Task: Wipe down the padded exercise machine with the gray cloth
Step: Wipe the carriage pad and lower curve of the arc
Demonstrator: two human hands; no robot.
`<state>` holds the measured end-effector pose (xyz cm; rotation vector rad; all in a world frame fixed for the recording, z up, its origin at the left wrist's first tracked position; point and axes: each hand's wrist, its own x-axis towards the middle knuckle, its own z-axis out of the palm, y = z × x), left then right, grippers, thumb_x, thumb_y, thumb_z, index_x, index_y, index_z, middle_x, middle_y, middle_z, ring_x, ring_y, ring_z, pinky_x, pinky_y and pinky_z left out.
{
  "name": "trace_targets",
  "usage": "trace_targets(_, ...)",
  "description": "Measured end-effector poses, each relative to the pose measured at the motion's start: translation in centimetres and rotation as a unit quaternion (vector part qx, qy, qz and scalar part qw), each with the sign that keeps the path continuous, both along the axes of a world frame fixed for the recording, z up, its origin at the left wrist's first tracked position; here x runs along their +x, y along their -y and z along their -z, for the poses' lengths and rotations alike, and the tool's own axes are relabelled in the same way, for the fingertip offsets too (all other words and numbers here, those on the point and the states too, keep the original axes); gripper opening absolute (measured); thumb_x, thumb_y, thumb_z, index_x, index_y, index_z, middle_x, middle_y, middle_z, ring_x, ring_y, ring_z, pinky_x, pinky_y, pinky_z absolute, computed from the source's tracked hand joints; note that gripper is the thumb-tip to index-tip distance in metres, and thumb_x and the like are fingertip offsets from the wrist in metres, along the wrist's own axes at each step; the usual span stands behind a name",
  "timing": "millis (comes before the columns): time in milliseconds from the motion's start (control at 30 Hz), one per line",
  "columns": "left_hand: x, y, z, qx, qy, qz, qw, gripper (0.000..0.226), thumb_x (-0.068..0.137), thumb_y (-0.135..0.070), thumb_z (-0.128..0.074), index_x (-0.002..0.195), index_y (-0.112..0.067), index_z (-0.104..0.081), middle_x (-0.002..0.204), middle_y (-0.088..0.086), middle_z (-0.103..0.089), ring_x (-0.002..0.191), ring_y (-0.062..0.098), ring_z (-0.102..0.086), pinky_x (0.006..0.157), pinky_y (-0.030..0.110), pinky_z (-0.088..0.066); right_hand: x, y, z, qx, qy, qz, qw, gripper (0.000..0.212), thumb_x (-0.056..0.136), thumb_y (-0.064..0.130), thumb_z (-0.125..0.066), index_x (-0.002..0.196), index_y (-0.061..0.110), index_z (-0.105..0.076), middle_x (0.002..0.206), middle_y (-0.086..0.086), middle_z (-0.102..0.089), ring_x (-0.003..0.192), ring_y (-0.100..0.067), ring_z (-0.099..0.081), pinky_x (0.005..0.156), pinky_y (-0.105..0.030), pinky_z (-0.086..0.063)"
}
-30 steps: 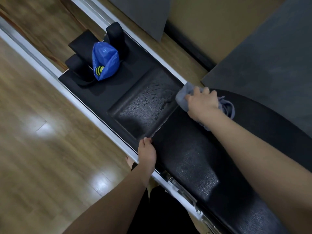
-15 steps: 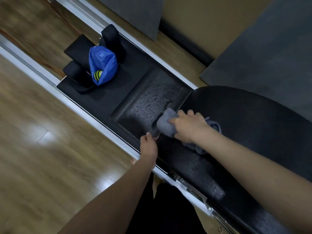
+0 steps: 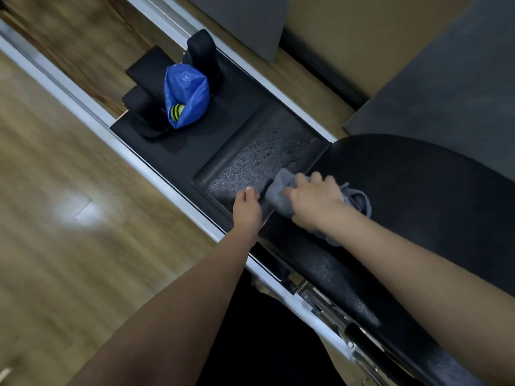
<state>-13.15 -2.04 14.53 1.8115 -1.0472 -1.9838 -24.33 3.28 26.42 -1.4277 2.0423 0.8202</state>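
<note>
Blue bag [image 3: 187,93] – open, striped ball [image 3: 177,111] inside – on black pad [image 3: 192,146].

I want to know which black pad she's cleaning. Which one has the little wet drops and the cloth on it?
The flat rectangular pad in the middle, where the right hand presses the gray cloth. The big curved pad beside it looks mostly dull.

Gray cloth [image 3: 278,195], black pad [image 3: 259,160], blue bag [image 3: 189,93], yellow-black striped ball [image 3: 177,112]

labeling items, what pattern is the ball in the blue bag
Yellow and black stripes on the ball, head view.
</note>
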Motion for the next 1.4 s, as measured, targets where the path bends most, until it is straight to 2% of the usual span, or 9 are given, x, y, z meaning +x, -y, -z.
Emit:
trace_targets(100,-0.6,1.1,0.1,-0.025,-0.001,0.018,1.000,0.024,0.101,-0.036,-0.046,0.085,-0.024,-0.059,0.085,-0.002,-0.061,0.086,0.019,-0.057,0.087,0.034,-0.046,2.2,-1.0,-0.1,-0.008,0.048,-0.041,0.998,0.056,0.089,0.040,-0.056,0.143,0.035,-0.042,0.139,-0.006,-0.040,0.122,-0.035,-0.041,0.093,-0.046,-0.036)
trace_targets(233,-1.2,3.2,0.5,-0.097,0.031,0.120,0.988,0.026,0.105,-0.031,-0.044,0.089,-0.017,-0.059,0.081,-0.006,-0.056,0.083,0.015,-0.053,0.082,0.033,-0.044,-0.3,0.7,0.1,0.015,0.071,0.052,0.996,0.060,0.090,0.046,-0.056,0.147,0.037,-0.040,0.139,-0.006,-0.041,0.124,-0.036,-0.042,0.095,-0.047,-0.038)
trace_targets(467,-1.6,9.8,1.7,-0.165,0.072,0.361,0.915,0.027,0.105,-0.029,-0.042,0.123,-0.016,-0.058,0.097,-0.001,-0.062,0.076,0.011,-0.056,0.068,0.024,-0.042,-8.7,4.5,3.3,0.010,-0.109,0.174,0.979,0.053,0.091,0.040,-0.057,0.142,0.030,-0.044,0.133,-0.010,-0.042,0.115,-0.036,-0.042,0.081,-0.043,-0.032)
trace_targets(600,-1.8,13.6,2.5,-0.188,0.080,0.450,0.869,0.027,0.103,-0.026,-0.046,0.125,-0.017,-0.059,0.116,-0.003,-0.064,0.097,0.011,-0.056,0.082,0.017,-0.035,-10.3,5.5,4.6,0.013,-0.194,0.231,0.953,0.051,0.092,0.036,-0.055,0.140,0.027,-0.045,0.131,-0.010,-0.042,0.111,-0.036,-0.043,0.080,-0.042,-0.032)
trace_targets(800,-3.2,17.3,2.6,-0.177,0.088,0.572,0.796,0.032,0.102,-0.028,-0.048,0.132,-0.026,-0.056,0.122,-0.008,-0.060,0.105,0.011,-0.056,0.086,0.020,-0.037,-2.3,5.0,5.0,0.024,-0.168,0.198,0.965,0.053,0.095,0.034,-0.049,0.146,0.025,-0.039,0.135,-0.010,-0.042,0.115,-0.035,-0.042,0.089,-0.045,-0.038)
trace_targets(1033,-4.7,19.2,2.4,-0.188,0.093,0.641,0.738,0.029,0.102,-0.030,-0.048,0.130,-0.029,-0.057,0.126,-0.006,-0.060,0.103,0.011,-0.055,0.087,0.025,-0.041,6.9,4.8,5.2,0.068,-0.068,0.177,0.980,0.049,0.100,0.020,-0.041,0.148,0.013,-0.035,0.135,-0.014,-0.039,0.117,-0.037,-0.040,0.092,-0.048,-0.038)
trace_targets(1133,-4.6,19.5,2.5,-0.219,0.089,0.663,0.710,0.028,0.101,-0.032,-0.048,0.127,-0.032,-0.058,0.129,-0.006,-0.060,0.109,0.014,-0.057,0.097,0.033,-0.048,4.5,5.1,5.2,0.065,-0.107,0.188,0.974,0.047,0.098,0.023,-0.046,0.145,0.017,-0.041,0.134,-0.011,-0.042,0.115,-0.036,-0.042,0.092,-0.047,-0.040)
trace_targets(1267,-4.0,19.2,3.5,-0.257,0.060,0.684,0.680,0.029,0.101,-0.029,-0.048,0.128,-0.027,-0.058,0.131,-0.005,-0.060,0.105,0.009,-0.054,0.091,0.026,-0.042,-1.9,5.8,5.1,0.047,-0.197,0.227,0.952,0.047,0.096,0.027,-0.050,0.142,0.021,-0.046,0.133,-0.009,-0.044,0.116,-0.035,-0.042,0.092,-0.046,-0.041)
trace_targets(1400,-3.2,19.4,5.2,-0.308,0.050,0.711,0.630,0.033,0.101,-0.028,-0.047,0.132,-0.024,-0.056,0.137,-0.001,-0.055,0.123,0.019,-0.053,0.098,0.029,-0.041,-4.6,6.7,5.9,0.041,-0.263,0.248,0.931,0.047,0.096,0.029,-0.048,0.143,0.021,-0.046,0.131,-0.011,-0.044,0.115,-0.038,-0.042,0.091,-0.048,-0.041)
